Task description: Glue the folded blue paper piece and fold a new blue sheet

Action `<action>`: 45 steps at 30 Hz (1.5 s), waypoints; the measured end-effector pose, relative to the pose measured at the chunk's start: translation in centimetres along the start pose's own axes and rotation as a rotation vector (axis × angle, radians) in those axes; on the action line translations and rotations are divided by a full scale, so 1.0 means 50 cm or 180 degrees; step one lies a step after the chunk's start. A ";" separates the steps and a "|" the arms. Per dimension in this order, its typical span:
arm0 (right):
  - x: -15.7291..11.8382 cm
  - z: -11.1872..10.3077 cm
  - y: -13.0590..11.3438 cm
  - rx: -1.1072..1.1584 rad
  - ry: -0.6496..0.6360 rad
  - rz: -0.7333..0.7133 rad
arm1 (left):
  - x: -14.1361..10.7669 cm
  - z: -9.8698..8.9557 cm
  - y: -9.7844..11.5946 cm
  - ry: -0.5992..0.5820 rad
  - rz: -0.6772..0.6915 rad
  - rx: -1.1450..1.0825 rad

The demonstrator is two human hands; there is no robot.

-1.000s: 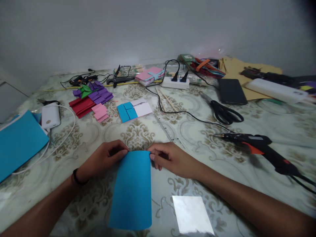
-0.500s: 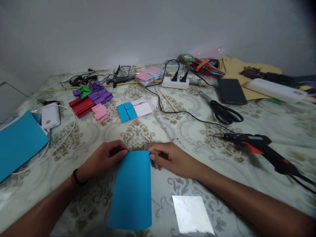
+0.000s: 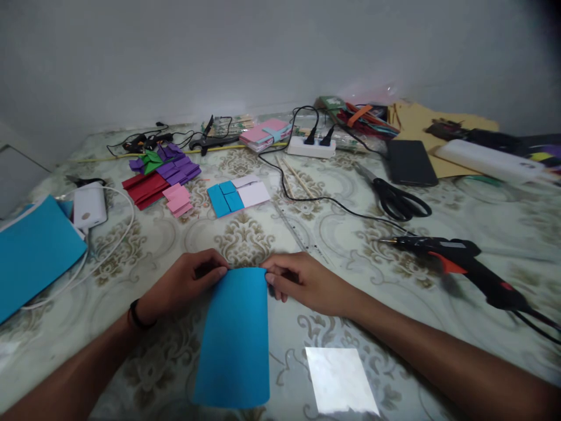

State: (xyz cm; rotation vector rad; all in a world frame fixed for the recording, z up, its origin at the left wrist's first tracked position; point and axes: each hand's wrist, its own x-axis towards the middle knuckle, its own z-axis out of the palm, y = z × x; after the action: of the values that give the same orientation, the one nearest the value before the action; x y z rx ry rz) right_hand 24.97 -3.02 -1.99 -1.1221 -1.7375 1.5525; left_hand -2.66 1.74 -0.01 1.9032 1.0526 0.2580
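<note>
A blue paper strip [image 3: 236, 345] lies lengthwise in front of me, its far edge slightly curved. My left hand [image 3: 190, 280] pinches the far left corner between thumb and fingers. At the far right corner, my right hand [image 3: 302, 283] has its thumb and fingertips closed on the same strip. A white square [image 3: 342, 380] rests on the table to the right of the strip. Beyond my hands sits a card with folded blue and white pieces [image 3: 239, 196].
Black scissors [image 3: 398, 199] and a black glue gun [image 3: 456, 251] lie at the right. A white power strip [image 3: 311, 147] is at the back. Folded coloured papers [image 3: 149, 188] are left of centre. Blue sheets [image 3: 37, 251] and a power bank [image 3: 90, 206] lie at the left.
</note>
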 end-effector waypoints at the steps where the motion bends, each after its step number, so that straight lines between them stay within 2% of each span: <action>1: 0.000 0.000 0.000 -0.0003 0.0007 -0.0012 | 0.000 0.000 -0.001 0.0001 0.0003 0.0005; 45: 0.000 0.000 -0.001 -0.0022 0.0024 -0.0031 | 0.001 0.002 -0.001 0.0021 0.0074 0.0155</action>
State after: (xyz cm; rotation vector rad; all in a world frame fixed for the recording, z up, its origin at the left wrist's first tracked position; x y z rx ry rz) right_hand 24.94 -3.02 -1.94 -1.1197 -1.7422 1.5356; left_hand -2.60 1.71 -0.11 1.9602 1.0503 0.2541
